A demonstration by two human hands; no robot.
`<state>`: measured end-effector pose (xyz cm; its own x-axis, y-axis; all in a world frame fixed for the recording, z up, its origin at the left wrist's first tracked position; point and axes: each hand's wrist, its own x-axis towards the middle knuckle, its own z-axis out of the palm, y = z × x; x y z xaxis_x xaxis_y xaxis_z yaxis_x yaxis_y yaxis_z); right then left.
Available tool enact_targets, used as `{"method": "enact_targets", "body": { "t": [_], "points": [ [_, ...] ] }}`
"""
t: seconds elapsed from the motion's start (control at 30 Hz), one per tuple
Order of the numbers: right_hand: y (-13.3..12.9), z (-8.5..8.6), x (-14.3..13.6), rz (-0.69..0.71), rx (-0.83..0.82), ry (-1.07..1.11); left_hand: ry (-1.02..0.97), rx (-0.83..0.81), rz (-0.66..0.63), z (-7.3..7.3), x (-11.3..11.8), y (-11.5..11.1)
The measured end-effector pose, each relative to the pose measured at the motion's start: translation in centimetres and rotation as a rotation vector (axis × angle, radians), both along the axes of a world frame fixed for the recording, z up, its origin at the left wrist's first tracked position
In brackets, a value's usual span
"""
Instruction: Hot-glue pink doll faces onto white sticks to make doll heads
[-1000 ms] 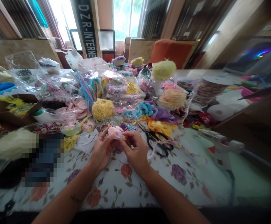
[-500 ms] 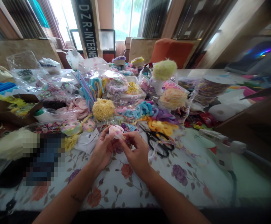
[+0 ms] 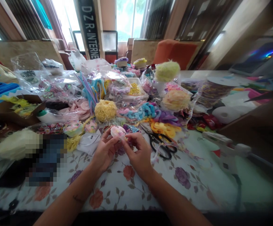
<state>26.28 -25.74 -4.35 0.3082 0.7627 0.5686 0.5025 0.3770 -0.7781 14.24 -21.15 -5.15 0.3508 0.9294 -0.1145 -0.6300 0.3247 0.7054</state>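
Between my two hands is a small pale pink round piece [image 3: 118, 131] with dark marks on its face. My left hand [image 3: 105, 150] is wrapped round its left side. The fingertips of my right hand [image 3: 137, 152] pinch at its lower right edge, where a strand of pale yarn [image 3: 157, 153] trails off to the right. Just right of my right hand lie black-handled scissors [image 3: 161, 146]. A small white packet [image 3: 88, 142] rests left of my left hand.
A flowered tablecloth [image 3: 113, 196] covers the table. Yellow yarn [image 3: 105, 110], yellow trim [image 3: 166, 129], plastic bags and doll heads [image 3: 72, 128] crowd the far side. On the right lie a glue gun [image 3: 223, 150] and a cardboard box [image 3: 261, 122].
The whole view has shifted slightly, so everything sits a little further right. Both hands keep nearly the same hold on the pink piece.
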Motion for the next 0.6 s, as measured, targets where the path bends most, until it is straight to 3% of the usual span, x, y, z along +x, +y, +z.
{"method": "enact_targets", "body": {
  "t": [0.2,0.4,0.5,0.6],
  "points": [
    [-0.4,-0.1,-0.2,0.042,0.213,-0.239,-0.043,-0.037,-0.053,0.3,-0.2,0.0],
    [-0.9,-0.9,0.2,0.212,0.390,-0.545,-0.078,-0.081,-0.138,0.7,-0.4,-0.2],
    [-1.0,-1.0,0.2,0.215,0.389,-0.507,-0.067,-0.085,-0.161,0.7,-0.4,-0.2],
    [-1.0,-0.6,-0.2,0.115,0.299,-0.307,-0.082,-0.082,-0.153,0.6,-0.4,-0.1]
  ]
}}
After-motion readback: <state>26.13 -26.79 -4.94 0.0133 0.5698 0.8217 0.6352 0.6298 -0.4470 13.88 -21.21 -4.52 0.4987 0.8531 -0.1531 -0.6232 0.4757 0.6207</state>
